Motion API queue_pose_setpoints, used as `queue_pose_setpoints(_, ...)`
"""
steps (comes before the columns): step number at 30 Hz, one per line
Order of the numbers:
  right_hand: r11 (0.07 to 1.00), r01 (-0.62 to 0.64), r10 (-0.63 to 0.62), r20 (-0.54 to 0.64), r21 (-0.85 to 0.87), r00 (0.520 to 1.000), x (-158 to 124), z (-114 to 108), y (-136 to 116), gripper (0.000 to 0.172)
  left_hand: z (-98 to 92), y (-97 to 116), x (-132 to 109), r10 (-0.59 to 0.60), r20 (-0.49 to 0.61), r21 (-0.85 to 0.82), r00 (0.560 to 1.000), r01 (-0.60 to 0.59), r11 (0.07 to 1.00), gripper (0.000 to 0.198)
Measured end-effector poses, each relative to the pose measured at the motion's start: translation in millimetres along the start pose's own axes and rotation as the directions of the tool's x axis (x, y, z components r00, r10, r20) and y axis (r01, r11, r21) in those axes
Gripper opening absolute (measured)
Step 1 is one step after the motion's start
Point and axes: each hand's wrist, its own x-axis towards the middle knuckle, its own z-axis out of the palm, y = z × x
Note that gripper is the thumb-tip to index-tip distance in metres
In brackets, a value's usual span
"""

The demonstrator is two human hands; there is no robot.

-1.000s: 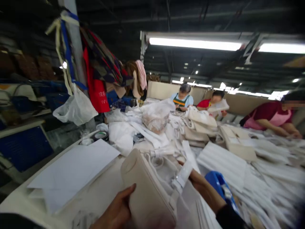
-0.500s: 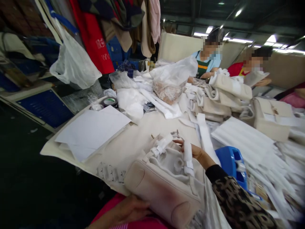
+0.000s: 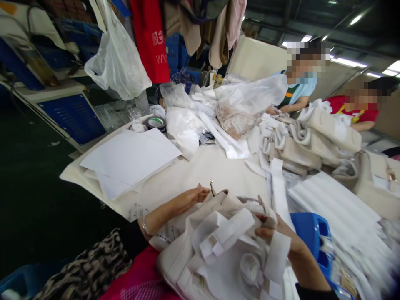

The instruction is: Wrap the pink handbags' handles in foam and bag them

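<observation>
A cream handbag (image 3: 179, 254) is tilted back in front of me, its top opening towards me. White foam is wrapped round its handles, and a crumpled white wad (image 3: 250, 266) shows at the opening. My left hand (image 3: 190, 199) is at the far left edge of the bag, fingers stretched out against it beside a small metal-tipped strap (image 3: 212, 187). On the far right side, my right hand (image 3: 281, 233) has its fingers bent round the bag's edge, partly hidden by the foam-wrapped handle.
White sheets (image 3: 131, 158) and a tape roll (image 3: 155, 122) lie on the left of the table. Plastic bags (image 3: 240, 112) stand behind. Stacked cream bags (image 3: 331, 129), foam sheets (image 3: 331, 204) and a blue container (image 3: 309, 237) are at right. Two people work across the table.
My left hand has moved from the bag's near underside up to its far left edge. The bag has tipped so its opening faces me. The view has shifted left.
</observation>
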Motion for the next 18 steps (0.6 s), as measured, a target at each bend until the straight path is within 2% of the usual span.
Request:
queue_pose_setpoints(1,1.000,0.009,-0.009,0.001,-0.017,1.000,-1,0,-3,0.054,7.6,-6,4,-0.092,0.063,-0.077,0.994,0.097,0.992,0.067)
queue_pose_setpoints(3,0.999,0.022,-0.022,0.010,-0.023,1.000,-2,-2,-9,0.054,17.5,-18,2,-0.262,0.120,-0.154,0.958,0.279,0.948,0.073)
queue_pose_setpoints(5,1.000,0.000,0.000,0.018,0.003,1.000,0,-6,-12,0.052,20.2,-25,-7,-0.345,0.156,-0.209,0.926,0.372,0.904,0.076)
queue_pose_setpoints(6,1.000,-0.025,0.024,0.037,0.020,0.999,4,-9,-12,0.049,19.5,-27,-12,-0.337,0.181,-0.240,0.924,0.373,0.896,0.076)
queue_pose_setpoints(8,0.997,-0.062,0.059,0.080,0.037,0.995,17,-13,-9,0.046,16.3,-29,-21,-0.254,0.199,-0.293,0.947,0.305,0.906,0.073)
queue_pose_setpoints(10,0.999,-0.046,0.043,0.114,0.027,0.993,38,-16,-1,0.048,12.9,-28,-26,-0.200,0.149,-0.292,0.968,0.236,0.927,0.069)
queue_pose_setpoints(13,0.998,0.043,-0.054,0.219,0.055,0.974,76,-18,16,0.061,9.2,-28,-26,-0.278,0.024,-0.242,0.960,0.275,0.930,0.072)
queue_pose_setpoints(15,0.990,0.058,-0.099,0.333,0.132,0.938,97,-20,25,0.069,7.3,-28,-24,-0.343,-0.031,-0.224,0.939,0.328,0.918,0.073)
queue_pose_setpoints(18,0.959,0.057,-0.172,0.406,0.279,0.898,116,-24,24,0.084,3.4,-33,-19,-0.369,-0.092,-0.204,0.925,0.345,0.916,0.070)
